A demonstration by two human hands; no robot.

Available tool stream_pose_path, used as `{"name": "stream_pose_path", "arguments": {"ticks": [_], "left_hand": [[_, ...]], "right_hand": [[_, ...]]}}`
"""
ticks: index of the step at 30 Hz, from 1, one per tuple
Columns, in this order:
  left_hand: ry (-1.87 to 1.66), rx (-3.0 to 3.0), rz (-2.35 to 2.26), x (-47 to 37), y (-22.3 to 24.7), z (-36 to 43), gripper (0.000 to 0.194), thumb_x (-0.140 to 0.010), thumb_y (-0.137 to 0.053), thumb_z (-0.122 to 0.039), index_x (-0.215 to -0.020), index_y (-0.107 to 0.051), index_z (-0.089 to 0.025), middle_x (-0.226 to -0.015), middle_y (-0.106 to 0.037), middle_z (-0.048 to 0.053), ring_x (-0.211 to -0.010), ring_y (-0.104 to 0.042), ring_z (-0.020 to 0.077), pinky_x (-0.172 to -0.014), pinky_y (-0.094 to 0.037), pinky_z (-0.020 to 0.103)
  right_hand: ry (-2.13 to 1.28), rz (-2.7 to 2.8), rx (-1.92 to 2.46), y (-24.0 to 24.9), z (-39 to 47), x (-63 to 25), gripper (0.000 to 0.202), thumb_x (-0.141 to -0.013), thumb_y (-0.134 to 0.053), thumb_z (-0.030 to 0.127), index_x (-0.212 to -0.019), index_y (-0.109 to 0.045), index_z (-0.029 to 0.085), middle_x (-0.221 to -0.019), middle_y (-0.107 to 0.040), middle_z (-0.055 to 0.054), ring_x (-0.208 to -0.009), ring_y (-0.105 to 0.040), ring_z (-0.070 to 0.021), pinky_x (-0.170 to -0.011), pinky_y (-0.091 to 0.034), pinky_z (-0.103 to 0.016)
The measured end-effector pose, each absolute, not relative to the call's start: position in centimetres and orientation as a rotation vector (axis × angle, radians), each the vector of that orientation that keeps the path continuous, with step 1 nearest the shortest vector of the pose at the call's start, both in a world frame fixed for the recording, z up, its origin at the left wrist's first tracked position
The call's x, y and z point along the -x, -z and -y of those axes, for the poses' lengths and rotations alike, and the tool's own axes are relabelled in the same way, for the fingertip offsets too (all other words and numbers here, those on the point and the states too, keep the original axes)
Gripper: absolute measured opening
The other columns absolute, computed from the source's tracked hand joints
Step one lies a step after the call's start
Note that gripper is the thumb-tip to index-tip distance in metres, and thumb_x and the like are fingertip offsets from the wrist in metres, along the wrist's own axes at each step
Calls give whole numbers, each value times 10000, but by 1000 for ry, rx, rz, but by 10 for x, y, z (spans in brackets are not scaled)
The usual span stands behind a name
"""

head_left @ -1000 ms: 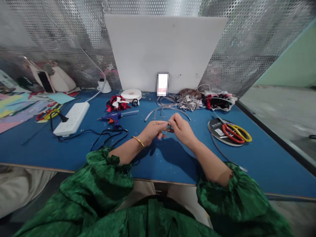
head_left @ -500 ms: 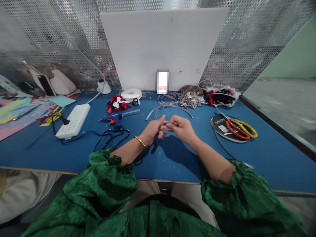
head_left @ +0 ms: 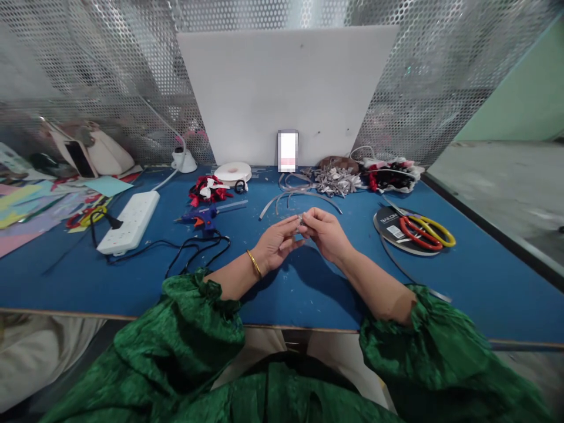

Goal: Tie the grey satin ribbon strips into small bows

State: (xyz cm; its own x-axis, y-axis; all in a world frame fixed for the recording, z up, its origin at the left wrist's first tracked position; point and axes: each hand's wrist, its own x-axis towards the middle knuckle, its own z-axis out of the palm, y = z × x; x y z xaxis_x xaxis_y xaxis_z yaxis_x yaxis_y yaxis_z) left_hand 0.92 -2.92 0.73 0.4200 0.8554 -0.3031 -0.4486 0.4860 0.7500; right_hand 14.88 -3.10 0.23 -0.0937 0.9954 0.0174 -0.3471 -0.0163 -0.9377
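My left hand [head_left: 278, 242], with a gold bangle at its wrist, meets my right hand [head_left: 325, 232] above the middle of the blue table. Between the fingertips of both hands is a small greyish piece [head_left: 301, 220], mostly hidden by the fingers. My right thumb and fingers are pinched on it. The left fingers touch it from the other side, palm turned up. Beyond the hands lie loose grey ribbon strips [head_left: 304, 192] and a pile of grey ribbon pieces [head_left: 338, 181].
A blue glue gun [head_left: 205, 218], its cable and a white power strip [head_left: 129, 223] lie left. Red bows [head_left: 209, 189] sit by a white ribbon roll [head_left: 232, 173]. Right: a black spool [head_left: 392, 226] under scissors [head_left: 425, 232]. A phone [head_left: 288, 151] leans on a white board [head_left: 282, 88].
My hands have come closer together at the fingertips, and a small greyish piece now shows between them. The left fingers have straightened towards the right hand. The view has shifted slightly.
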Motion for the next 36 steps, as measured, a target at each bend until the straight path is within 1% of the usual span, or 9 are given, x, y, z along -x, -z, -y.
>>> {"name": "stream_pose_path", "arguments": {"ticks": [4, 8, 14, 17, 20, 27, 30, 33, 36], "left_hand": [[-892, -550, -653, -10, -8, 27, 160, -848, -551, -70, -977, -612, -142, -636, -620, -65, -307, -280, -25, -674, -543, 188], [-845, -545, -587, -6, -6, 24, 159, -829, -531, -59, -929, -610, -154, -619, -602, -70, -312, -265, -24, -694, -546, 191], [-752, -545, -551, -2, -7, 24, 54, -814, -562, -180, -795, -585, -135, -636, -584, -45, -351, -325, 3, -696, -563, 293], [-740, -631, -666, -4, -7, 25, 119, -821, -629, -236, -798, -566, -137, -618, -538, -63, -363, -333, -1, -644, -550, 261], [-786, -728, -737, -6, -4, 25, 135, -805, -665, -216, -832, -550, -150, -645, -535, -78, -364, -325, -13, -616, -536, 228], [-760, -602, -681, -5, 1, 19, 143, -838, -620, -254, -782, -537, -152, -629, -519, -65, -395, -367, 15, -609, -523, 238], [-735, -624, -678, -6, -1, 20, 189, -837, -616, -310, -771, -546, -147, -690, -561, -37, -428, -386, 31, -607, -517, 261], [-774, -756, -716, -10, -2, 24, 254, -821, -622, -379, -736, -532, -158, -679, -540, -42, -450, -382, 40, -605, -497, 264], [-864, -1066, -765, -12, -2, 28, 280, -831, -591, -373, -665, -507, -163, -642, -522, -41, -479, -384, 51, -616, -454, 242]], "right_hand": [[-1418, 1046, 856, -2, 32, -147, 360, -701, -757, 438, -629, -504, 193, -546, -497, 50, -482, -320, -69, -500, -306, -222], [-1396, 1069, 857, -1, 30, -148, 370, -695, -756, 462, -623, -510, 194, -503, -449, 66, -466, -290, -69, -485, -279, -225], [-1368, 1105, 877, 4, 27, -152, 381, -697, -751, 469, -613, -499, 195, -487, -431, 69, -459, -323, -70, -486, -284, -227], [-1332, 1157, 899, 6, 25, -152, 356, -719, -731, 454, -623, -509, 193, -495, -449, 64, -469, -356, -75, -495, -303, -227], [-1270, 1193, 945, 7, 24, -152, 354, -720, -721, 459, -624, -506, 195, -495, -455, 61, -479, -382, -83, -498, -317, -228], [-1170, 1208, 954, 7, 24, -151, 335, -733, -707, 436, -619, -501, 197, -502, -447, 65, -485, -382, -84, -508, -324, -236], [-1196, 1067, 927, 7, 24, -148, 346, -709, -730, 416, -603, -483, 198, -484, -416, 77, -465, -374, -76, -509, -326, -235], [-1270, 963, 920, 7, 25, -146, 381, -666, -769, 425, -595, -470, 200, -461, -404, 82, -443, -407, -76, -494, -319, -232], [-1351, 943, 916, 7, 26, -144, 396, -640, -783, 453, -594, -476, 207, -440, -426, 75, -432, -449, -97, -477, -325, -240]]}}
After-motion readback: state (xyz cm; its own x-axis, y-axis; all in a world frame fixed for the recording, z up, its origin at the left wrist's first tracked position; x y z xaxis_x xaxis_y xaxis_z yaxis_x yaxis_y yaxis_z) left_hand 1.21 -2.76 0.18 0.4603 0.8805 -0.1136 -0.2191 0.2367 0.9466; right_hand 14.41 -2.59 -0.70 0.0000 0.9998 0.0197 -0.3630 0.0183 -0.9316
